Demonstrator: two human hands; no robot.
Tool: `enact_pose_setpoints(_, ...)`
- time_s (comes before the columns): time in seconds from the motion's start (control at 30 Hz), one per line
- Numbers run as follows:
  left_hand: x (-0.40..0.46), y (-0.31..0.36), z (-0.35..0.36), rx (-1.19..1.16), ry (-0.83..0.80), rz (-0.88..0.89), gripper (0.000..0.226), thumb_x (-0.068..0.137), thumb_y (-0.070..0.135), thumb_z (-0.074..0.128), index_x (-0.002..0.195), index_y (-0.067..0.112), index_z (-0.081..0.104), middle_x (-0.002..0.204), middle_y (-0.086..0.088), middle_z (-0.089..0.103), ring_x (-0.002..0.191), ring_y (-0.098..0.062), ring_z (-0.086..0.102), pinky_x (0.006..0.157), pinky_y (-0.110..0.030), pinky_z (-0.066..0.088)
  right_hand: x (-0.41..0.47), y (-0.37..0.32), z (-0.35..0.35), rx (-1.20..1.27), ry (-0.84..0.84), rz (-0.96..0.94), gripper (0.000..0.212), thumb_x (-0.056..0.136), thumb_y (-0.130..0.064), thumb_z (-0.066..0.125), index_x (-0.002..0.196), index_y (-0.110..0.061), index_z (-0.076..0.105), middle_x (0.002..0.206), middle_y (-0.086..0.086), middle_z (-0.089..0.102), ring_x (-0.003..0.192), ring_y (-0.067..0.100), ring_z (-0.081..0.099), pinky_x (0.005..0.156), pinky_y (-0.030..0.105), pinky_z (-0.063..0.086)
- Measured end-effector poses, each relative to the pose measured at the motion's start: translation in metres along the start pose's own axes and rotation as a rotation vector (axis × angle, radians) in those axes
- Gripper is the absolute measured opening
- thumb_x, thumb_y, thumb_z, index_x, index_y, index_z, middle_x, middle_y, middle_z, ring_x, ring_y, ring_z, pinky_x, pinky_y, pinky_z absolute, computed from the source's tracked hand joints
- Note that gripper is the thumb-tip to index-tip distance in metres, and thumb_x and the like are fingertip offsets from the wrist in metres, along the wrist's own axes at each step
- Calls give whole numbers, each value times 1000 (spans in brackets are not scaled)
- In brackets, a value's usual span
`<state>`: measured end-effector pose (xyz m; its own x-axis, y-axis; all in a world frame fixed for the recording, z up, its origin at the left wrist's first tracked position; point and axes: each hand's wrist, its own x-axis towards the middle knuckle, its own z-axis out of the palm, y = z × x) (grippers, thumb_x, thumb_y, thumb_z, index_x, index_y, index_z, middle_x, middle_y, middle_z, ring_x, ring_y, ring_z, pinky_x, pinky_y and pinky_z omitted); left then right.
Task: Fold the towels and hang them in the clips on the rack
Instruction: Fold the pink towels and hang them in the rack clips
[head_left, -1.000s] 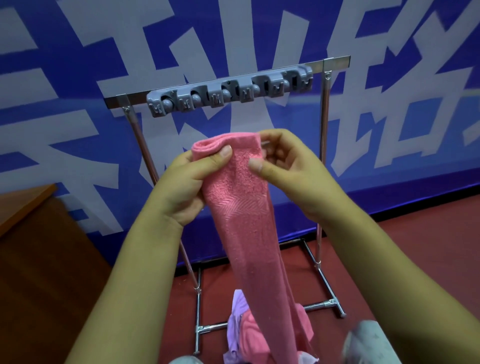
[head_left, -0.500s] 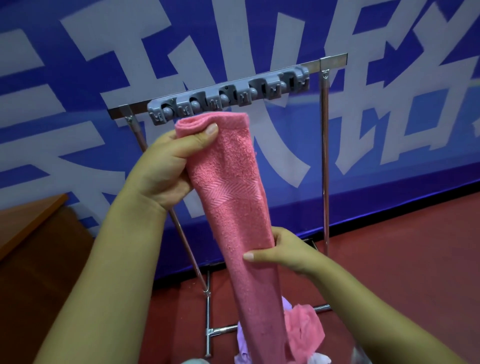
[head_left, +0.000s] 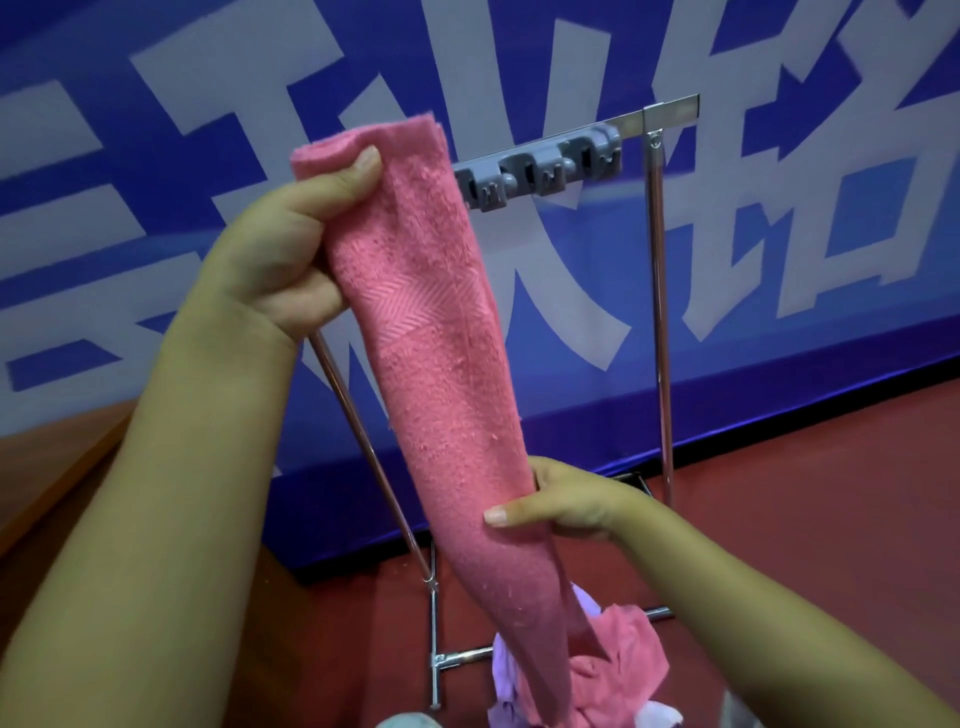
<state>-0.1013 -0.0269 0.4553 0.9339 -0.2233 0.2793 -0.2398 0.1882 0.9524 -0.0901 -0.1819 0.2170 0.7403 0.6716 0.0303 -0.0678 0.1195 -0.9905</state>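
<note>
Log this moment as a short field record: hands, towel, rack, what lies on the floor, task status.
left hand: grips the top end of the pink towel, thumb over its fold
right hand: pinches the towel lower down
towel: folded into a long narrow strip, hanging slanted in front of the rack
clip strip: grey, on the rack's top bar; visible clips hold nothing, left part hidden by the towel
rack: chrome frame standing on the red floor
floor pile: pink and lilac cloths at the rack's foot
status: towel not yet clipped

Pink towel (head_left: 426, 332) hides the clip strip's (head_left: 540, 169) left half — its lower end, like the pile (head_left: 618, 660) below, cut off by the frame.
</note>
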Motion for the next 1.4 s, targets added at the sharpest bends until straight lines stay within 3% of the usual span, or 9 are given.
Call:
enact_pose_setpoints(0.27,37,-3,-27,-41,194,-117,13,90,11,55,98,6,63,91,-9,72,82,-19,72,64,-34,58,-2,4,-20,84,-212,206,72,41,-41,92,100,-9,66,91,1,73,83,14,69,80,29,54)
enact_pose_setpoints(0.5,49,-39,-94,-65,477,-317,7,92,10,55,90,7,60,93,-7,65,85,-19,64,91,-38,48,-19,-17,-37,206,-249,110,57,36,-39,94,83,-11,78,80,1,75,74,13,71,69,27,56)
enact_pose_setpoints(0.63,45,-74,-132,-77,645,-439,1,90,12,58,90,11,59,106,-4,65,92,-19,64,86,-37,51,-15,-43,-34,244,-373,-4,46,60,-34,85,98,-10,75,90,-1,75,83,12,71,76,27,56)
enact_pose_setpoints(0.73,30,-116,-151,-80,712,-566,7,91,14,57,85,12,59,76,-4,72,74,-20,67,58,-33,57,-12,-66,-28,261,-336,-82,44,57,-33,86,94,-10,76,85,-1,75,79,11,72,73,25,56)
enact_pose_setpoints(0.9,-6,-205,-147,45,591,-784,24,92,18,50,80,4,65,59,-12,70,48,-23,67,66,-36,51,-1,-100,-19,534,-199,-101,44,50,-17,89,87,1,74,81,12,73,73,21,72,70,29,59)
enact_pose_setpoints(1.0,-25,-253,-136,59,386,-868,37,92,40,48,79,11,67,66,-8,71,61,-21,71,79,-35,50,7,-112,-15,613,-142,-106,49,56,-14,86,99,3,69,93,16,70,83,26,70,81,35,55)
enact_pose_setpoints(1.2,-26,-249,-73,89,408,-608,63,83,59,51,125,11,56,114,-3,66,103,-23,63,86,-40,48,9,-127,-8,681,-123,-234,47,69,-17,76,111,2,64,103,18,67,94,29,66,90,39,50)
enact_pose_setpoints(1.3,-36,-203,-34,-19,442,-75,32,95,41,47,95,18,70,82,7,70,85,-14,63,77,-33,48,10,-135,-6,745,-90,-283,41,72,-14,72,109,3,64,103,19,67,95,31,65,94,41,46)
enact_pose_setpoints(1.4,-49,-162,-21,-53,258,179,33,81,57,57,78,27,70,81,7,69,83,-13,63,79,-32,51,10,-144,-2,732,-55,-314,39,72,-13,71,107,4,65,103,21,67,96,32,65,97,43,44)
